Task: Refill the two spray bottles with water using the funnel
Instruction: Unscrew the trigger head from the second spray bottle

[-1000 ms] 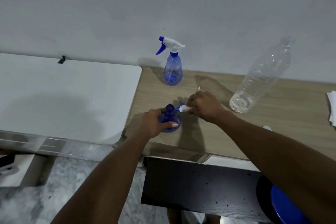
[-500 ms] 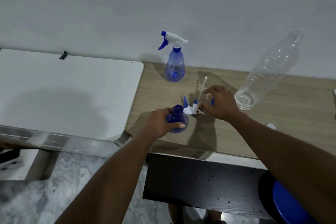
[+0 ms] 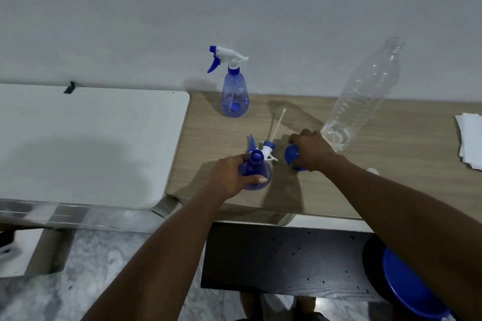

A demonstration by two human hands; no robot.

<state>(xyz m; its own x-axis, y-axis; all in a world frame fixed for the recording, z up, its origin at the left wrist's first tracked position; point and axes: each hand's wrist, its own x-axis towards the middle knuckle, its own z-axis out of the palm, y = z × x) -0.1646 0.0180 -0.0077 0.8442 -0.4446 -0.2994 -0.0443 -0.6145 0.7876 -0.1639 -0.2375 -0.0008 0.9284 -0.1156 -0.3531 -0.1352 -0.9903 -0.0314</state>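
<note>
My left hand (image 3: pixel 232 177) grips an uncapped blue spray bottle (image 3: pixel 257 171) standing near the front edge of the wooden table (image 3: pixel 391 177). Its white and blue spray head (image 3: pixel 266 150), with the dip tube pointing away, lies on the table just behind it. My right hand (image 3: pixel 311 151) closes over a blue funnel (image 3: pixel 292 155) resting on the table to the right. A second blue spray bottle (image 3: pixel 234 94) with its trigger head on stands by the wall. A large clear plastic water bottle (image 3: pixel 362 96), uncapped and holding a little water, stands at the right.
A white tabletop (image 3: pixel 86 143) adjoins the wooden one on the left. Folded white paper (image 3: pixel 469 141) lies at the far right. A small white cap (image 3: pixel 373 171) peeks out behind my right forearm. Below are a black bench (image 3: pixel 281 258) and a blue round stool seat (image 3: pixel 407 286).
My right hand set the spray head down beside the open bottle, then moved right and closed over the blue funnel. My left hand kept its hold on the bottle.
</note>
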